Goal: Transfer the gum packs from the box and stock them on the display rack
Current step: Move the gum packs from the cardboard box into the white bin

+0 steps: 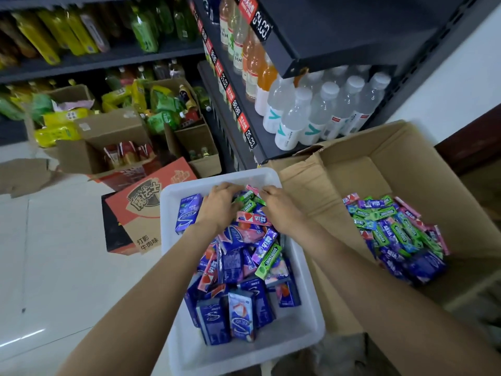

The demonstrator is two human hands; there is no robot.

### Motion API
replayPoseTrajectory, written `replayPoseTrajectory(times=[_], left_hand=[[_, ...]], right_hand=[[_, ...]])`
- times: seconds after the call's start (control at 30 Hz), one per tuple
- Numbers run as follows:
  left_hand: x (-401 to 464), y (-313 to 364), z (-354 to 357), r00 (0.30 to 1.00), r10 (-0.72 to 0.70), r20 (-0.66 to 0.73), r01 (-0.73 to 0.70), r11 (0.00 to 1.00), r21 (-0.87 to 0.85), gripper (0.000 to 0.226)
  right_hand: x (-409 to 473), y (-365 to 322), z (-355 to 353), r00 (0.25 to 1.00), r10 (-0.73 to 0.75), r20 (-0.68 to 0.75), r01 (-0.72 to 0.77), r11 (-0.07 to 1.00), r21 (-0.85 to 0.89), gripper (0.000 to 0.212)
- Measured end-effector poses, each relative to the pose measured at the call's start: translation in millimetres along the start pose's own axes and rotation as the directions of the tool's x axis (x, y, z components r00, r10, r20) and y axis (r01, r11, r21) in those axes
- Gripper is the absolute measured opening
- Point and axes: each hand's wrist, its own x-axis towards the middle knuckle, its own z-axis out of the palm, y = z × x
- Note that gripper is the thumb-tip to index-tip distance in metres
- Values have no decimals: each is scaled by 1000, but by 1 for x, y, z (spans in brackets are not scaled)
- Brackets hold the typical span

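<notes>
Head view shows both hands working at the far end of a white plastic tray [306, 267]. Left hand [221, 203] has its fingers curled down into the heap of gum packs [238, 267]; its grip appears closed on green packs [245, 198], though the fingertips are hidden. Right hand [276, 206] curls over a pink pack [253, 217] and the packs beside it; whether its grip is clamped on any of them cannot be determined.

Step in hand, as judged: gathering or sorting packs in the tray prior to stocking. The display rack for gum cannot be identified here. The next move calls for a firm hold on a small bundle of like packs, lifted clear of the loose heap without spilling neighbours.

Containers:
- Tray: mixed blue, pink, purple and green gum packs, piled loosely, on the floor.
- Cardboard box [379, 169], just beside the tray on the right: flaps open, a further heap of gum packs [398, 234] lies in it.
- Dark shelf [271, 147] behind: clear bottles [311, 112] in rows.
- Other cartons [113, 137] at the left: assorted goods.
</notes>
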Motion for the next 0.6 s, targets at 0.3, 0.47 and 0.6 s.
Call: replayPoseTrajectory(times=[0.3, 0.47, 0.6], left_hand=[[-6, 66, -1, 981, 103, -164, -132, 975, -180, 25], [-4, 136, 19, 968, 176, -179, -225, 922, -315, 29], [1, 168, 48, 994, 65, -83, -94, 904, -418, 74]], right_hand=[[-51, 31, -70, 924, 145, -353, 14, 912, 409, 29], [-82, 94, -93, 853, 284, -438, -51, 880, 472, 27], [-87, 154, -90, 891, 311, -331, -148, 887, 437, 33]])
